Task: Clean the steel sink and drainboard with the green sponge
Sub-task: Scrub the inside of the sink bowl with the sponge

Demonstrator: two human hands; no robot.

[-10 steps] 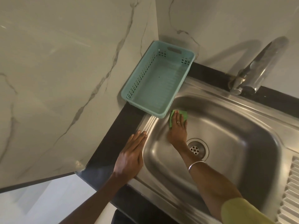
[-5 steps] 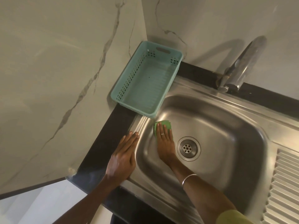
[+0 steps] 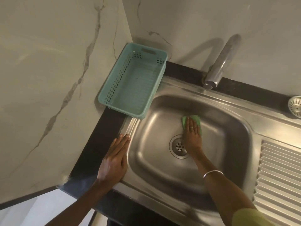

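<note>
To my left a teal basket (image 3: pixel 130 82) sits in the corner; a steel tap (image 3: pixel 221 62) and a loose strainer (image 3: pixel 295 107) stand behind.

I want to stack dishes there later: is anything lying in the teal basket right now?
No. The teal basket shows only its bare slotted floor, standing empty on the counter beside the sink.

The light is dim and soft. The tap (image 3: pixel 223 62) throws a big gray shadow on the wall (image 3: pixel 179 22) behind it. The steel sink (image 3: pixel 228 136) has pale shiny spots. The picture looks a bit blurry, and straight lines bend near the edges.
</note>
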